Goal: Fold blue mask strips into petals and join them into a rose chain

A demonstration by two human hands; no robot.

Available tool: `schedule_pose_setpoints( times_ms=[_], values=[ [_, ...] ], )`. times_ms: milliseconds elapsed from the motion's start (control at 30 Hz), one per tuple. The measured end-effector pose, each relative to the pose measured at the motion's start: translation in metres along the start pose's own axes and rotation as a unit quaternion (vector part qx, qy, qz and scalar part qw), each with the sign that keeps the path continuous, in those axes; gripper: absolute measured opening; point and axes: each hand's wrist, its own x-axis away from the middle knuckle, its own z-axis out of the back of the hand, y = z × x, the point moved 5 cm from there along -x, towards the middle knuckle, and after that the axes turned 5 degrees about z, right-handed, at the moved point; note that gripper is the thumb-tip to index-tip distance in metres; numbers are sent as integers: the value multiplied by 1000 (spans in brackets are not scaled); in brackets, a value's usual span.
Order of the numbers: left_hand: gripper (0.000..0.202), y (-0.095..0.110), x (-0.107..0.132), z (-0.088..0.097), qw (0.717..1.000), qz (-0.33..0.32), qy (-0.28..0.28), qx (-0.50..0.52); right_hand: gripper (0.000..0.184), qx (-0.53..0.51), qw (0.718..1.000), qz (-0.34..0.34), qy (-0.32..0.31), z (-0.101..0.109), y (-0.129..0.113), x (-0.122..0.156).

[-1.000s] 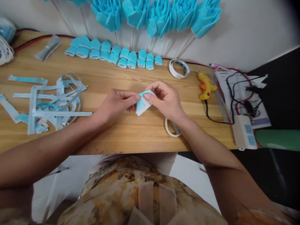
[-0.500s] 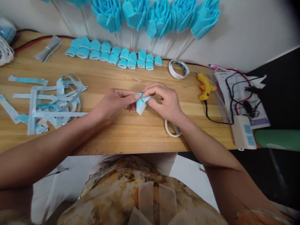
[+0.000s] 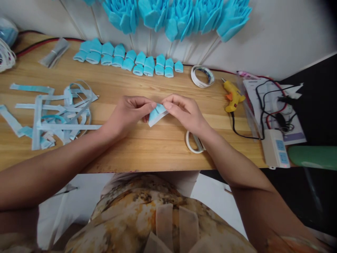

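A small piece of blue-and-white fabric, partly folded, is held above the middle of the wooden table. My left hand pinches its left side between thumb and fingers. At its upper right corner, the thumb and forefinger of my right hand are closed on it. Fingers hide part of the cloth. Under my right wrist lies a white-handled tool, perhaps scissors, mostly covered. Beyond my hands, folded blue fabric petals stand in a double row along the back of the table.
Blue fabric flowers on thin stems lean at the wall. A tape roll, a yellow glue gun and a power strip with cables are to the right. Fabric strips lie tangled at left, with a clear bundle behind.
The fabric piece has been spread wider and turned, its white edge now slanting down to the left. My right hand has shifted its pinch to the corner. The view has tilted slightly.
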Motion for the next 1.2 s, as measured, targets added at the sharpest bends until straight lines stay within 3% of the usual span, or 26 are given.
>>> schedule_pose_setpoints(
  times_ms=[200,467,833,1033,1200],
  values=[
    [26,2,1,1,999,-27,15,-45,35,-7,999,-42,-27,-3,7,0],
    [24,5,5,-1,996,-59,27,-61,43,-57,993,-79,-61,-10,1,4],
    [26,1,3,-6,999,-37,-9,-37,36,-53,997,-47,27,2,8,-1],
    [28,-4,1,-9,997,-19,-58,-49,36,24,999,-27,10,4,4,-1],
    [32,-5,1,-8,996,-24,-63,-52,41,38,999,-12,6,1,2,0]
  ],
)
